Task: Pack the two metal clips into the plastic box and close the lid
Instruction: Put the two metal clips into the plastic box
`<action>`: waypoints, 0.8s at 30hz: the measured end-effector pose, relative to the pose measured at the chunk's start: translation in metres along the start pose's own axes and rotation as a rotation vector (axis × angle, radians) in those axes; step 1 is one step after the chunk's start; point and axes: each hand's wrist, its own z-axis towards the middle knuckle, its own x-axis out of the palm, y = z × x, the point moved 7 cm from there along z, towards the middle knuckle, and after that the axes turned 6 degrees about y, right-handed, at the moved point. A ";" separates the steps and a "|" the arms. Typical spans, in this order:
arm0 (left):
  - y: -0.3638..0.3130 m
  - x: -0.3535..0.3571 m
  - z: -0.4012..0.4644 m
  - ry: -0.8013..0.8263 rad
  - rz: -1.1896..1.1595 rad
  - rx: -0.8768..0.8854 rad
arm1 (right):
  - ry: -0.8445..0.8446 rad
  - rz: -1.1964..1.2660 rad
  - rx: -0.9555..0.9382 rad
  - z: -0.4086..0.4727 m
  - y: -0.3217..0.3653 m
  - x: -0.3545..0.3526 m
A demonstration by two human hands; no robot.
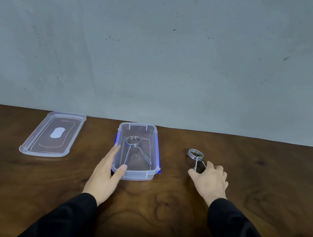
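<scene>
A clear plastic box [155, 136] with blue side latches stands open at the table's middle. One metal clip [133, 142], a coiled ring with two wire handles, lies inside it. My left hand [107, 173] rests against the box's near left corner, thumb on the rim, fingers along the left wall. A second metal clip [195, 154] lies on the table to the right of the box. My right hand [210, 180] covers its handles, with fingers curled around them; the coil sticks out beyond the fingertips. The clear lid [54, 134] lies flat at the far left.
The brown wooden table [161, 198] ends at a grey wall behind. Both black sleeves come in from the bottom edge.
</scene>
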 end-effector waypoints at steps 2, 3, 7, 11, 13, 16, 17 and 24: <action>-0.002 -0.001 -0.001 -0.002 -0.053 0.008 | 0.014 0.051 0.018 -0.001 0.000 -0.002; -0.004 -0.001 -0.002 0.000 -0.087 0.013 | 0.019 0.076 0.024 -0.001 0.000 -0.003; -0.003 -0.008 -0.002 -0.024 -0.201 0.017 | 0.030 0.285 0.037 -0.004 0.010 -0.009; 0.005 -0.024 0.006 -0.092 -0.262 -0.028 | 0.046 0.587 -0.034 -0.009 0.038 -0.015; 0.005 -0.031 0.009 -0.106 -0.238 -0.040 | 0.067 0.676 -0.087 -0.014 0.060 -0.019; 0.003 -0.042 0.013 -0.153 -0.185 -0.040 | 0.094 0.735 -0.205 -0.025 0.099 -0.025; -0.001 -0.046 0.015 -0.183 -0.161 -0.023 | 0.109 0.738 -0.241 -0.027 0.111 -0.025; -0.047 -0.061 0.029 -0.255 -0.046 0.143 | 0.200 0.677 -0.359 -0.046 0.168 -0.006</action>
